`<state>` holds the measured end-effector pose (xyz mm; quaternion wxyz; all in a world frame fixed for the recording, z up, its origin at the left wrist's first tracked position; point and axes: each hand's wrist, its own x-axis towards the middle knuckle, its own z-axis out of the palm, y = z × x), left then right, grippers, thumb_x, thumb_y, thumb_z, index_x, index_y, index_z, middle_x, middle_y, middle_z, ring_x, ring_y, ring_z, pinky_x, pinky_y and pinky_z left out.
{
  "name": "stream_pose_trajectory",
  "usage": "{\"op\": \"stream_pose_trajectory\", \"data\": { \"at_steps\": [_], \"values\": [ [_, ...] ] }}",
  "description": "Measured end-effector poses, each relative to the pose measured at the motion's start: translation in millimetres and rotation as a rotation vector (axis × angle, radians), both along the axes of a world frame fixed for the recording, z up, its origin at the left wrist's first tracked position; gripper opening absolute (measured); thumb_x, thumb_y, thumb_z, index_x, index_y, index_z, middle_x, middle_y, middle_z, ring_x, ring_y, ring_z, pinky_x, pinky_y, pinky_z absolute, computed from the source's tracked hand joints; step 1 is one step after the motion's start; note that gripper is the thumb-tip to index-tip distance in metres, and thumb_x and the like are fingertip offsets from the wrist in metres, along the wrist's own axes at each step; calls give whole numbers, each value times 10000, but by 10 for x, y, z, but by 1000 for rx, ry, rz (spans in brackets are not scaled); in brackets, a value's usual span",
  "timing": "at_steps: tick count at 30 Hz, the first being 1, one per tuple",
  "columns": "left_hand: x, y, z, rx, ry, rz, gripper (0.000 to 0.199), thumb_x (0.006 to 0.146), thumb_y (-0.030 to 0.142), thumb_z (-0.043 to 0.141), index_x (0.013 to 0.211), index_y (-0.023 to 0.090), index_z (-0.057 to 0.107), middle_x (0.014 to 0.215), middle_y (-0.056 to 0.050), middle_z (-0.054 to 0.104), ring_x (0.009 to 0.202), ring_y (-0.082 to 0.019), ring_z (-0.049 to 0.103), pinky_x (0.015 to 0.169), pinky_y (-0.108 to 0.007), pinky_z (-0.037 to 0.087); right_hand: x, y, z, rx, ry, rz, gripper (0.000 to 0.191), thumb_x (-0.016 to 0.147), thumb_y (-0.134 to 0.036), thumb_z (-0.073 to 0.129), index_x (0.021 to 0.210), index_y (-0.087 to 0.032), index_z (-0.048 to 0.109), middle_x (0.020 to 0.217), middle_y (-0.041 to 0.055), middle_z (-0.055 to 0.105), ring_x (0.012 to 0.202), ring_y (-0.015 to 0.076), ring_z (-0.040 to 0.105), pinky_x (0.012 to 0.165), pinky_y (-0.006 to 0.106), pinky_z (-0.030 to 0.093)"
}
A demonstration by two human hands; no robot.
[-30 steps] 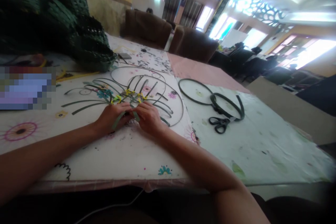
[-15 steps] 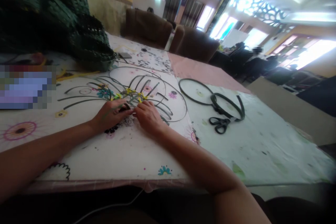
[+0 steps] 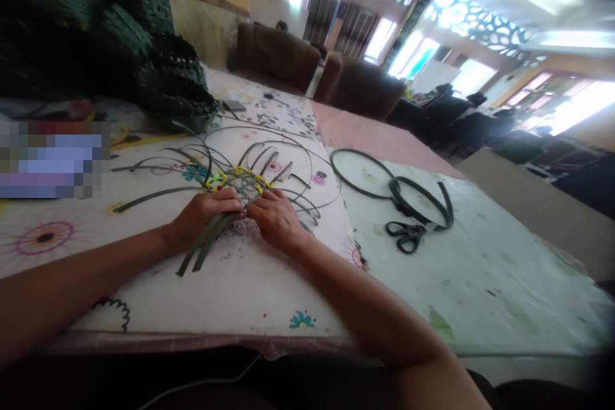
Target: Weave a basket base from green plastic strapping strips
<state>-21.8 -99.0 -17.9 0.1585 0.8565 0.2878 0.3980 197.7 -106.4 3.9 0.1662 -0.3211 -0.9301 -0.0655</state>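
A partly woven base (image 3: 247, 184) of dark green flat strips lies on the flowered tablecloth, with yellow ties around its rim and long strip ends fanning outward. My left hand (image 3: 209, 214) is closed at its near left edge, fingers bent around green strips (image 3: 206, 245) whose free ends hang toward me. Right beside it, my right hand (image 3: 276, 214) pinches the near edge of the weave. The two sets of fingertips almost meet, and they hide what lies between them. A thin loop of strip (image 3: 307, 147) curves behind the base.
Black-handled scissors (image 3: 408, 235) lie to the right, beside a coiled dark strip (image 3: 423, 202) and a dark hoop (image 3: 362, 173). Dark green woven baskets (image 3: 177, 83) are piled at the back left. Brown chairs (image 3: 276, 57) stand across the table.
Several strip ends that fanned out on the left now hang toward me past my left hand. Both hands stay close together at the near edge. The view has shifted slightly.
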Motion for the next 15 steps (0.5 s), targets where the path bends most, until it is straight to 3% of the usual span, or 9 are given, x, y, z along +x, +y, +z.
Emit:
{"op": "stream_pose_trajectory", "data": {
  "at_steps": [9,15],
  "values": [
    [24,-66,108,-30,58,33,165,957,335,657,1024,195,712,1003,-62,727,931,-193,698,846,-282,565,16,12,-125,-37,54,37,172,992,-165,518,910,-180,668,798,58,644,793,208,488,754,346,324],
    [41,-59,161,-89,53,2,195,956,286,593,812,191,685,924,-59,725,852,-187,689,787,-282,553,-8,6,-106,-48,62,9,151,969,-151,568,843,-189,641,767,35,623,774,193,489,758,327,319]
  ]
}}
